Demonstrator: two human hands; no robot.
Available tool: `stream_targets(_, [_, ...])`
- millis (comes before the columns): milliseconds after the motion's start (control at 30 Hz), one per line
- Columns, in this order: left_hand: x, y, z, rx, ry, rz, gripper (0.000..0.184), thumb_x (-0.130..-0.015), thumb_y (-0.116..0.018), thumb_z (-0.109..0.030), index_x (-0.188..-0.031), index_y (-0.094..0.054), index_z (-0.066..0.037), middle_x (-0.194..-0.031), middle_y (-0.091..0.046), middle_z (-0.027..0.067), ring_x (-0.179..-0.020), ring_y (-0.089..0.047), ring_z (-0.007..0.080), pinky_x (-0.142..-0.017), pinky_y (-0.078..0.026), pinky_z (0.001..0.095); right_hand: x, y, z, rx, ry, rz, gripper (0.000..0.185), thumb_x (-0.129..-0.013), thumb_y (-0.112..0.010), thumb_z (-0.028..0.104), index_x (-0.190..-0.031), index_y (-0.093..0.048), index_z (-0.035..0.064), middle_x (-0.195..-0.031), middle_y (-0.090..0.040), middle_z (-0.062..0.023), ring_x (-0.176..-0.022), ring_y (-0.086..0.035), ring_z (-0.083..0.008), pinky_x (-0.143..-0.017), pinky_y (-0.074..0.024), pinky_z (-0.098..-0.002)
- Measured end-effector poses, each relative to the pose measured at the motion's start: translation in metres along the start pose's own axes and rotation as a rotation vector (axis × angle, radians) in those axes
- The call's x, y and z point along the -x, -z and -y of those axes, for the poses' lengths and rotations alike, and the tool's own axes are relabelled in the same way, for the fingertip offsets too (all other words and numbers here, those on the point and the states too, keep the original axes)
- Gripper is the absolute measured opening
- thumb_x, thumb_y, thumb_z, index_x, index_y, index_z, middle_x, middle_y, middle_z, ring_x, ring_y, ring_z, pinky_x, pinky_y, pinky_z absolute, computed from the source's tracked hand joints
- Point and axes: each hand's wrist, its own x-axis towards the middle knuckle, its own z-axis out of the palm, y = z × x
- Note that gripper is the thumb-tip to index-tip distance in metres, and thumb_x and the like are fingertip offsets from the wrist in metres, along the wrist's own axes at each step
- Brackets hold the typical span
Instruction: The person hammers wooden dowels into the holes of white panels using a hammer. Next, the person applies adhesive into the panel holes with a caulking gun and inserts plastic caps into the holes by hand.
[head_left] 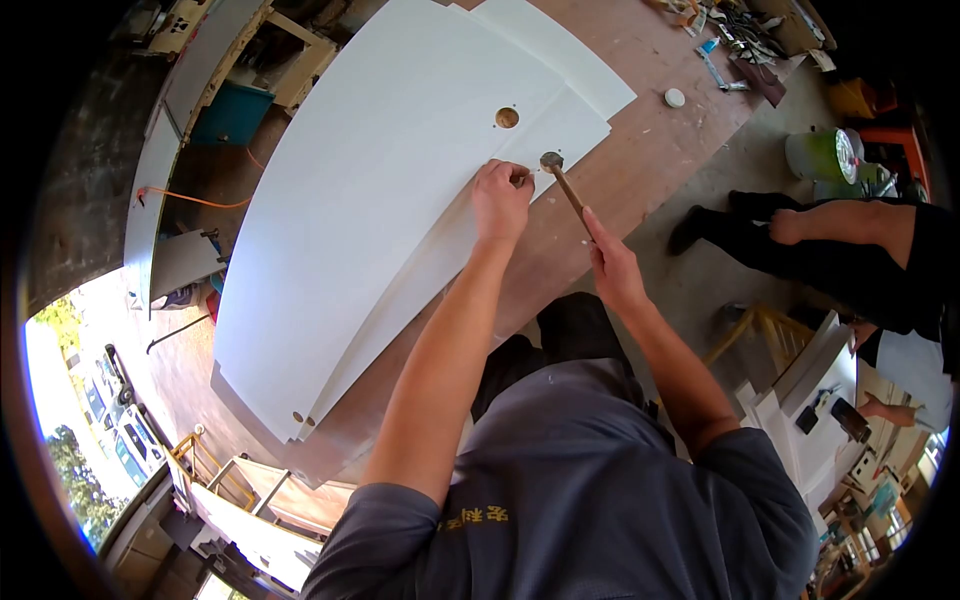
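Note:
My right hand [615, 268] is closed round the wooden handle of a hammer [571, 195]. The hammer's head is over the right edge area of a white board [390, 170], beside small marks in its surface; whether it touches cannot be told. Just left of the hammer head, my left hand [501, 203] rests on the board with thumb and fingers pinched together. What they hold, if anything, is too small to make out. Above this hand a round hole [507, 118] with a brown bottom is cut into the board.
The boards lie on a brown worktable [640, 150]. A white cap [674, 98], a blue-tipped tube [708, 46] and mixed tools [750, 35] sit at its far right. Beyond stand a green bucket [820, 157] and other people, one with a hand [876, 410] at white panels.

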Motion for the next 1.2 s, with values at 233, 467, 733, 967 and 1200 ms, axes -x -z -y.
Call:
stream_targets(233, [-0.001, -0.004, 0.002, 0.006, -0.014, -0.022, 0.006, -0.075, -0.073, -0.009, -0.077, -0.07, -0.005, -0.084, -0.064, 0.0079, -0.088, -0.062, 0.0272, -0.081, -0.051, 0.04, -0.002, 0.001, 0.009, -0.02, 0.025, 0.004, 0.062, -0.094, -0.051, -0.002, -0.151, -0.041, 0.0202, -0.092, -0.058, -0.0199, -0.08, -0.061, -0.0381, -0.074, -0.0503, -0.0415])
stream_targets(467, [-0.001, -0.004, 0.005, -0.052, -0.09, -0.066, 0.009, -0.075, -0.075, -0.01, -0.076, -0.069, -0.003, -0.083, -0.065, 0.0096, -0.077, -0.065, 0.0244, -0.071, -0.053, 0.0367, 0.0, -0.005, 0.007, -0.021, 0.0, -0.008, 0.059, -0.093, -0.052, -0.003, -0.149, -0.043, 0.0148, -0.092, -0.058, -0.0197, -0.079, -0.061, -0.0377, -0.073, -0.0504, -0.04])
stream_targets(733, [-0.003, -0.005, 0.007, -0.008, -0.061, -0.041, 0.008, -0.074, -0.075, -0.009, -0.074, -0.068, -0.004, -0.082, -0.063, 0.0081, -0.088, -0.061, 0.0282, -0.081, -0.051, 0.04, 0.001, -0.006, 0.008, 0.029, 0.034, -0.03, 0.062, -0.093, -0.053, -0.003, -0.15, -0.041, 0.017, -0.092, -0.058, -0.0197, -0.079, -0.061, -0.038, -0.072, -0.0504, -0.0406])
stream_targets(967, [0.0, 0.004, 0.012, 0.139, -0.101, -0.047, 0.01, -0.076, -0.075, -0.01, -0.078, -0.068, -0.003, -0.081, -0.064, 0.0059, -0.071, -0.061, 0.0174, -0.068, -0.052, 0.0303, 0.004, -0.006, 0.01, -0.002, 0.165, -0.116, 0.062, -0.092, -0.053, -0.003, -0.15, -0.041, 0.0167, -0.093, -0.058, -0.0196, -0.079, -0.06, -0.0378, -0.071, -0.0498, -0.0426])
stream_targets(1200, [0.004, 0.023, 0.017, 0.226, -0.05, 0.028, 0.011, -0.08, -0.075, -0.012, -0.082, -0.068, -0.004, -0.08, -0.066, 0.0032, -0.071, -0.059, 0.0122, -0.067, -0.05, 0.0289, 0.004, -0.01, 0.007, 0.027, 0.152, -0.076, 0.065, -0.091, -0.052, -0.003, -0.151, -0.04, 0.0196, -0.093, -0.057, -0.0194, -0.077, -0.059, -0.0388, -0.07, -0.0496, -0.0427])
